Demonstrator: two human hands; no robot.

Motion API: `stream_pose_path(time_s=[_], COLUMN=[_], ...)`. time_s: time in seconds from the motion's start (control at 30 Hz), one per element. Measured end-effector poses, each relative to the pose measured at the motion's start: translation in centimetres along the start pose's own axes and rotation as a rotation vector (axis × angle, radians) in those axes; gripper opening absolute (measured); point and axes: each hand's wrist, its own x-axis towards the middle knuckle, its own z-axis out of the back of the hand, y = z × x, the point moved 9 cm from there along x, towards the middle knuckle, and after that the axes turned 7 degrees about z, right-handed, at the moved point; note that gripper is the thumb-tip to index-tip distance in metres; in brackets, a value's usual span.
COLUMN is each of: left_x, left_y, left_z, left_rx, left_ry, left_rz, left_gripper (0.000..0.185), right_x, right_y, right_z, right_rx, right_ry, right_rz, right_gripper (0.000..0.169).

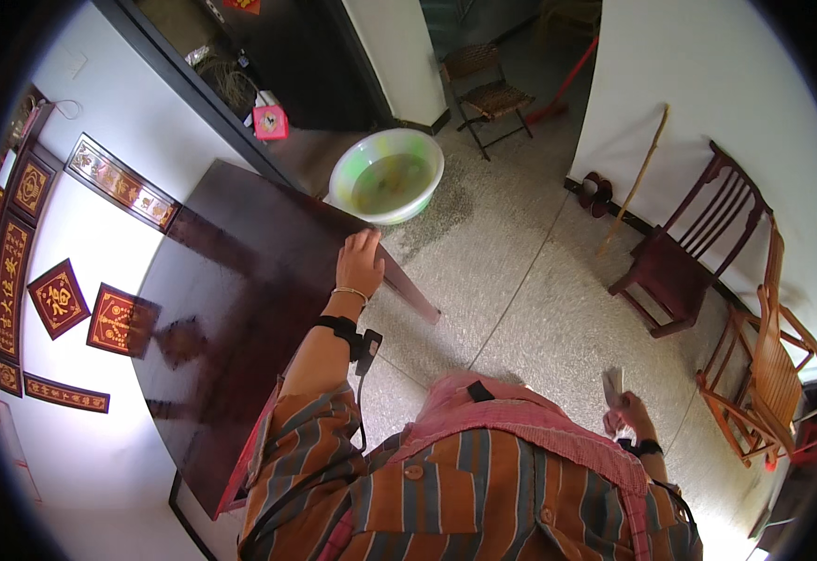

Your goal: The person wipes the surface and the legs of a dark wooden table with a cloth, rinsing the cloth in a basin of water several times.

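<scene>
My left hand rests palm down on the edge of a dark, glossy wooden table, with a bracelet and a black strap on the wrist and forearm. It holds nothing that I can see. Low at the right, away from the table, my right hand has its fingers closed on a small, flat, pale object whose kind is unclear. Beyond the left hand, near the table's corner, is a green and white plastic basin with cloudy liquid and blurred bits in it. A pink cloth lies over my chest.
A folding chair stands beyond the basin. Along the right wall are a wooden stick, dark red shoes, a dark red wooden chair and a wooden reclining chair. The floor near the basin looks wet. A table leg slants over the floor.
</scene>
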Motion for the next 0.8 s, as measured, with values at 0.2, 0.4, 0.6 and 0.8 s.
stream_pose_path(time_s=[0.2, 0.4, 0.6, 0.8], left_x=[5.2, 8.9, 8.5, 8.5], left_y=[2.2, 2.6, 2.6, 3.1], left_z=[-1.8, -3.5, -3.0, -3.6], left_rx=[0.085, 0.007, -0.12, -0.151], left_ry=[0.135, 0.359, 0.19, 0.216], left_rz=[0.073, -0.036, -0.129, -0.1], left_gripper=[0.038, 0.029, 0.026, 0.023], right_x=[10.1, 15.5, 18.5, 29.8], right_y=[6.6, 6.6, 13.6, 22.9], right_z=[2.3, 2.3, 4.2, 2.8], right_rx=[-0.09, -0.175, -0.374, -0.475], right_ry=[0.087, 0.281, 0.399, 0.484], right_rz=[0.202, 0.035, -0.069, 0.044], right_gripper=[0.031, 0.022, 0.029, 0.031])
